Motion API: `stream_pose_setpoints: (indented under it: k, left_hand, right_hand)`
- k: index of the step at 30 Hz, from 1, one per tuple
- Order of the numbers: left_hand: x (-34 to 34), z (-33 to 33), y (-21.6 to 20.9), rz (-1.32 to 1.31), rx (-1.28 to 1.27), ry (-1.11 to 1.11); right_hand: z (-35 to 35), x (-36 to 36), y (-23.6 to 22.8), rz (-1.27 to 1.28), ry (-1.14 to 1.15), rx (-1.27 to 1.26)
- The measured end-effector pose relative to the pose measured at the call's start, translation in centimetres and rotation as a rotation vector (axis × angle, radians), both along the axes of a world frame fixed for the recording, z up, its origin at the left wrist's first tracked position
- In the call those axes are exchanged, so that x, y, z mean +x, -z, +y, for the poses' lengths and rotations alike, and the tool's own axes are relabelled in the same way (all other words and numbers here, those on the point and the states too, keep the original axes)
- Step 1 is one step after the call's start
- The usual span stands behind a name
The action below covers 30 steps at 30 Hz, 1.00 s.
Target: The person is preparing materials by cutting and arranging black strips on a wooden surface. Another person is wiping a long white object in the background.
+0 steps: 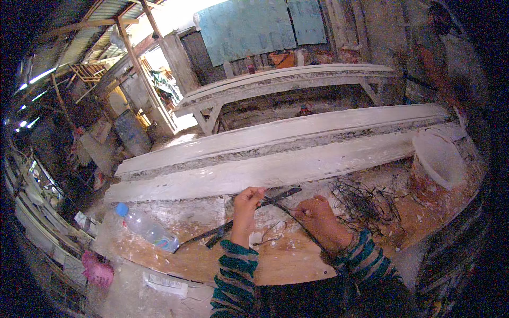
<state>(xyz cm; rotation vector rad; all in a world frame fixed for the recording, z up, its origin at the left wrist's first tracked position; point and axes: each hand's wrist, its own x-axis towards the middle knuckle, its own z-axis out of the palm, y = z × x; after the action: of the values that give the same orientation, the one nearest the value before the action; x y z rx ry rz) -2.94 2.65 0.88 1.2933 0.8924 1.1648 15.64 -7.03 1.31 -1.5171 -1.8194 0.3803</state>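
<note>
Plywood, tan and spattered with white, forms the near part of the worktop (pixel 297 265), and two long, white-coated boards (pixel 265 175) lie side by side across its far part. Above the plywood, the left hand (pixel 248 204) pinches a thin, flexible black strip (pixel 281 206) near its upper end; the strip slants down past the right hand (pixel 323 222). That hand is bent beside it, its fingers curled, but whether they grip anything I cannot tell. Flat black bands (pixel 204 233) lie on the worktop, passing behind the left hand. A clear plastic bottle with a blue cap (pixel 148 228) lies on its side at the left; a tangle of thin black cord (pixel 360 199) and a whitish, stained plastic bucket (pixel 440 153) are at the right.

Beyond stands a long white-smeared wooden bench (pixel 339 79), with a pale blue sheet (pixel 246 29) on the wall behind and a corrugated roof over the left side.

The strip's lower end is lost near the right sleeve. Another person (pixel 432 58) at the upper right is dim and partly lost in the dark rim. A pink item (pixel 98 270) at the lower left is too indistinct to identify.
</note>
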Motion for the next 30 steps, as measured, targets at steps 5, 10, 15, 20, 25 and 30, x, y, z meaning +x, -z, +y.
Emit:
stream_pose_setpoints:
  k: [5,10,15,20,25,30]
  left_hand:
    - [0.0,0.5,0.9,-0.079,-0.012,-0.016]
    - [0.8,0.5,1.4,-0.028,0.089,-0.101]
    - [-0.3,0.0,-0.2,-0.013,0.22,0.075]
    - [0.9,-0.5,0.3,0.34,0.423,0.151]
    - [2.0,-0.3,3.0,0.725,0.84,0.244]
    - [2.3,-0.8,3.6,0.704,0.709,0.272]
  right_hand:
    - [0.2,-0.4,1.2,-0.099,-0.188,0.196]
    - [0.3,-0.5,1.6,-0.012,-0.295,0.34]
    - [-1.2,0.5,-0.5,0.621,-0.441,-0.065]
    - [-1.0,1.1,-1.6,1.92,-1.015,-0.204]
    - [0.2,-0.2,-0.1,1.391,-0.872,-0.364]
    - [-0.4,-0.9,1.4,0.868,-0.478,-0.378]
